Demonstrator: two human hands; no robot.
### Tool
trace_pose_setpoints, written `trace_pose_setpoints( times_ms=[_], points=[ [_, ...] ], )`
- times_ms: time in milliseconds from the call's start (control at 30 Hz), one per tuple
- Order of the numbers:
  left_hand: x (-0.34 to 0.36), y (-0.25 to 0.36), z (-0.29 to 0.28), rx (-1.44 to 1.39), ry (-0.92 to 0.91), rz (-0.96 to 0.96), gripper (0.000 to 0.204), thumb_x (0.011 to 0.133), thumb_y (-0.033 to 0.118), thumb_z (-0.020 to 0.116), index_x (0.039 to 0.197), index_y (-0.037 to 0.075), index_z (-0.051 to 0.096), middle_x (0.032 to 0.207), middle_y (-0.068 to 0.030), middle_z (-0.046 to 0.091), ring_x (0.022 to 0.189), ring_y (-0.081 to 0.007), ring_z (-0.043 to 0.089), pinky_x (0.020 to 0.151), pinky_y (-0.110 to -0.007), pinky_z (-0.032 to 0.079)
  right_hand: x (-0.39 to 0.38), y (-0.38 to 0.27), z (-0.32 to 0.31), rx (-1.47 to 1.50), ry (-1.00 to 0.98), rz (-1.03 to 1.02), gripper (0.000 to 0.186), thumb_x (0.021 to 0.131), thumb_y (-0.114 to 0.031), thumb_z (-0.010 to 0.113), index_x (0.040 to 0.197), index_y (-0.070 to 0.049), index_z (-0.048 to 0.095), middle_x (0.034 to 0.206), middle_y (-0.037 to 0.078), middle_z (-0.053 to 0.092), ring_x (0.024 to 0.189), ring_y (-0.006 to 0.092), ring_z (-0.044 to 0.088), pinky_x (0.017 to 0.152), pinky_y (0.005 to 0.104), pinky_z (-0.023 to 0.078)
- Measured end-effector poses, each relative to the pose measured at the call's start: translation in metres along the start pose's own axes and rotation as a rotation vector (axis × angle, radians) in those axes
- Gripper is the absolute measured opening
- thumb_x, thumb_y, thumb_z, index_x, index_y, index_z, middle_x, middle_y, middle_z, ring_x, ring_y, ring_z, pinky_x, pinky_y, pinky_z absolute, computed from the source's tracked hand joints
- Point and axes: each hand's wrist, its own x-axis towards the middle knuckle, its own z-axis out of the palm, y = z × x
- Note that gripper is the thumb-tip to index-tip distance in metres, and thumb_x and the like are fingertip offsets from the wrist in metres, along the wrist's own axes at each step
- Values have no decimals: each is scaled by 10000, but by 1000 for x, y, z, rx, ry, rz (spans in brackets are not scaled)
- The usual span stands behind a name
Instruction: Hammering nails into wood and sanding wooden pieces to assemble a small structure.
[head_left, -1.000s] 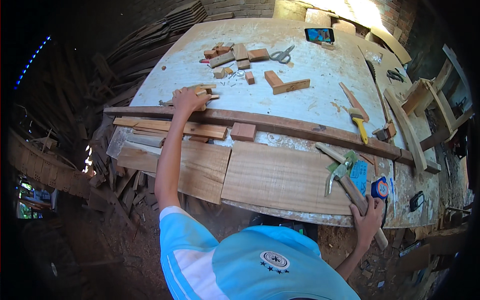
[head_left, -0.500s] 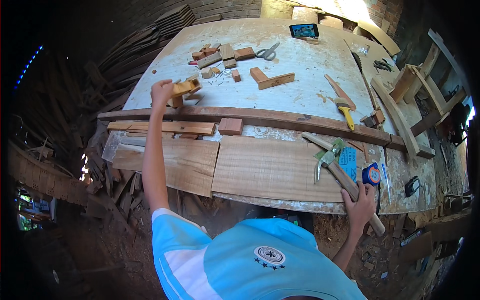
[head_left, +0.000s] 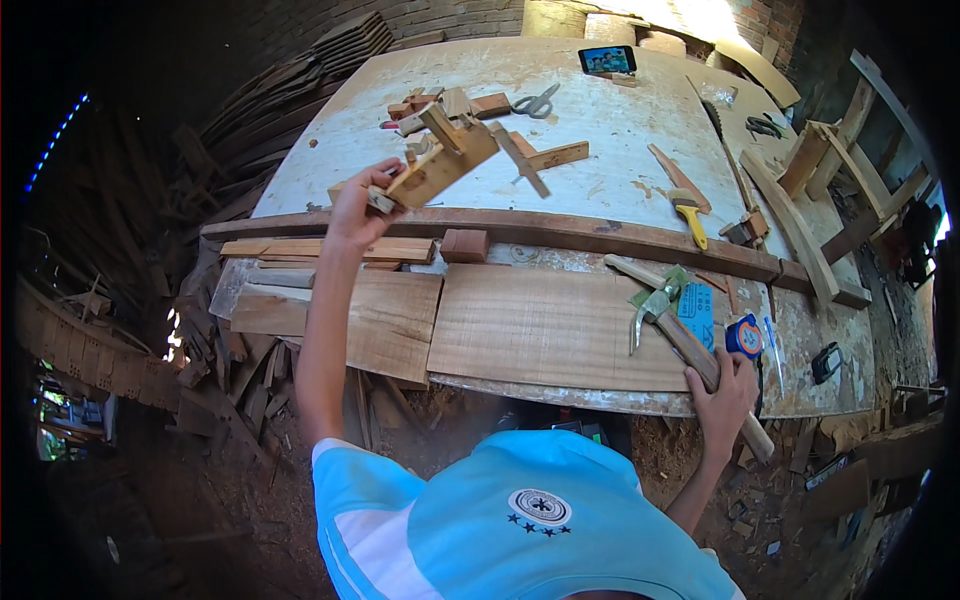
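My left hand (head_left: pixel 368 203) is raised above the far side of the bench, closed around one end of a wooden hand plane (head_left: pixel 440 172). The plane is tilted, with an upright piece on its body and a crossbar at its far end. My right hand (head_left: pixel 722 392) grips the wooden handle of a claw hammer (head_left: pixel 686 345) at the bench's near edge. The hammer's metal head rests beside a green piece and a blue sandpaper sheet (head_left: pixel 697 306). Close to my right fingers stands a blue and orange tape measure (head_left: pixel 744 337).
A long wooden beam (head_left: pixel 560 232) crosses the bench, with flat boards (head_left: pixel 550 325) on its near side. Beyond it are wood blocks (head_left: pixel 490 105), scissors (head_left: pixel 537 102), a yellow-handled brush (head_left: pixel 690 216) and a propped phone (head_left: pixel 607 60). A wooden frame (head_left: pixel 850 160) stands right.
My left hand has lifted the hand plane from the bench and brought it rightward and nearer. My right hand stays on the hammer handle.
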Motion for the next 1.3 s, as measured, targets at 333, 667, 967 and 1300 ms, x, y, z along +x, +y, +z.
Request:
trace_pose_setpoints(
  times_ms=[333,667,967,1300],
  points=[
    [-53,-48,43,-140,-405,-302,249,796,94,418,990,20,554,994,-114,579,774,-201,560,546,-276,461,61,-110,7,1254,-179,-214,660,700,-73,737,1300,-67,462,1362,136,361,1179,259,454,920,358,444],
    [-91,-39,44,112,-427,-212,416,937,355,425,1085,-11,555,940,-108,628,777,-196,641,587,-273,521,54,-128,31,1369,-412,-1,432,829,-95,650,1222,-37,481,958,142,625,767,191,636,603,246,503],
    [-78,-45,44,499,-477,199,266,854,160,653,1057,-8,613,876,-49,649,765,-87,591,619,-225,482,70,-145,74,1267,-792,202,379,907,-262,563,1179,-13,477,1033,160,561,716,185,634,567,279,498],
    [-42,-86,11,577,-344,134,318,935,316,531,1015,17,604,861,-24,623,773,-90,604,610,-223,479,69,-139,64,1072,-471,-210,512,784,-236,678,1224,-46,497,1072,150,573,1035,260,556,851,353,454]
  ],
)
